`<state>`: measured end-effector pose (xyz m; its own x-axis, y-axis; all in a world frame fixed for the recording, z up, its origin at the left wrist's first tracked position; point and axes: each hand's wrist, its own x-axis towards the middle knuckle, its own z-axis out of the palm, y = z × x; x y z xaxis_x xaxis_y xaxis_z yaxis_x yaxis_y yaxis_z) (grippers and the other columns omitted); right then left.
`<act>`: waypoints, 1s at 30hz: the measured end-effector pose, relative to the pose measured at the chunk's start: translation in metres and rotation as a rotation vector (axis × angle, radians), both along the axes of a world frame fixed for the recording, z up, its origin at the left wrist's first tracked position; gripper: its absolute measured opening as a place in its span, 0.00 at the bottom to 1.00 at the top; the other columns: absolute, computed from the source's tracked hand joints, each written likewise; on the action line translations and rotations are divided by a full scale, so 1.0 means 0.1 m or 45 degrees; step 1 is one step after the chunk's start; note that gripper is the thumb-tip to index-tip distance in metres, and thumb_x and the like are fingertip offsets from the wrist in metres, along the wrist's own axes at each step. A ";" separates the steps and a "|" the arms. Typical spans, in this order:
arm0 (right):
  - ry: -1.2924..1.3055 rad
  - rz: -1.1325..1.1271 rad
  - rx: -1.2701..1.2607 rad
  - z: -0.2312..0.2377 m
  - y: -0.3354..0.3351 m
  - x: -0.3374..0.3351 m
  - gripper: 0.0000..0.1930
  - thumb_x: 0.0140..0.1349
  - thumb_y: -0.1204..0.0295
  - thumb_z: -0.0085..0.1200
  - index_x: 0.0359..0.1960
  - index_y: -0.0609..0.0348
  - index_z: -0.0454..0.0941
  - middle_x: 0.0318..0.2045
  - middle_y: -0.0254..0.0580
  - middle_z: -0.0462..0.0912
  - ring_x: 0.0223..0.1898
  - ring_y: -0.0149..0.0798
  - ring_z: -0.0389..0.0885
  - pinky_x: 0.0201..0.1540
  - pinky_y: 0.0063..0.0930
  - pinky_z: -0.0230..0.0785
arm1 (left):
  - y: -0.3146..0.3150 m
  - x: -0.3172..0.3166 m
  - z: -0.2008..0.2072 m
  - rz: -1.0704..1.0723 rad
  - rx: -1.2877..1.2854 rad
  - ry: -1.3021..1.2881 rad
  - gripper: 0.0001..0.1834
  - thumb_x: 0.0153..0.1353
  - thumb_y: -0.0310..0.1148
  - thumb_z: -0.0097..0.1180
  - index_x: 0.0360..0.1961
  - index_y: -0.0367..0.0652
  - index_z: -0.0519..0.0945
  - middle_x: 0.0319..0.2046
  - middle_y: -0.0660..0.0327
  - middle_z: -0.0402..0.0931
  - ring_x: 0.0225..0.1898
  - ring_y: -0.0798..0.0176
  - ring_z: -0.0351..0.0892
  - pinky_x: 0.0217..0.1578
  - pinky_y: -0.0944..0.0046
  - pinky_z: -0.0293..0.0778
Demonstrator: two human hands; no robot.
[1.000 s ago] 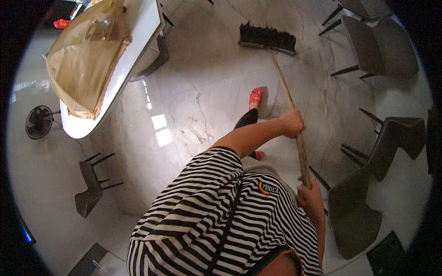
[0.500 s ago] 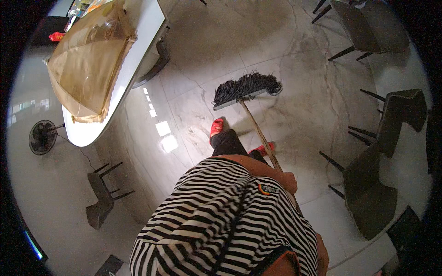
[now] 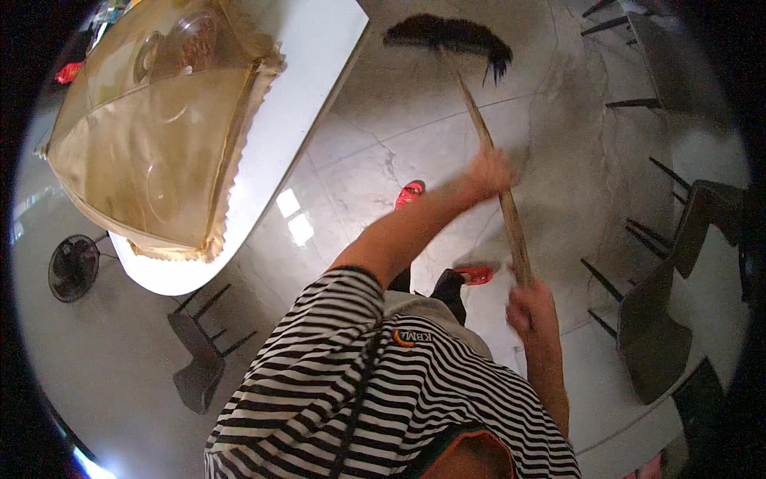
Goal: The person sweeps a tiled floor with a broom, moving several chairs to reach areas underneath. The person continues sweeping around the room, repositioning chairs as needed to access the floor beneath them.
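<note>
A flat mop with a dark string head and a wooden handle reaches ahead of me over the marble floor. My left hand is closed round the middle of the handle, its arm stretched across in front of my body. Lower down, my right hand grips the handle near its end, slightly blurred. The mop head lies far ahead, to the right of the white table's corner; blur hides whether all its strings touch the floor.
The white table at the left bears a tan mesh food cover over dishes. A black fan and a grey chair stand beyond its near end. More chairs line the right side. My red shoes are on the floor.
The mop head has moved forward, away from my feet. My arms have stretched out, and my left hand now shows higher on the handle. The table appears nearer.
</note>
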<state>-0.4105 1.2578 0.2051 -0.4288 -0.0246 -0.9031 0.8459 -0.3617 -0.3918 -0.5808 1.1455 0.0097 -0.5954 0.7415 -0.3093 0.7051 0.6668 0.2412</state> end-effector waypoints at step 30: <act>-0.017 0.391 0.402 0.55 -1.43 5.02 0.23 0.53 0.74 0.57 0.53 0.62 0.70 0.35 0.41 0.79 0.36 0.36 0.76 0.40 0.30 0.69 | -1.53 4.50 0.50 -1.050 0.275 -0.675 0.13 0.49 0.44 0.57 0.25 0.46 0.76 0.20 0.59 0.76 0.25 0.52 0.79 0.28 0.53 0.73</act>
<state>0.0916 1.1151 0.2604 -0.4328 0.1291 -0.8922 0.9013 0.0431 -0.4309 -0.1304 0.9921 0.0601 0.3056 0.9318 -0.1958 0.6937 -0.0771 0.7161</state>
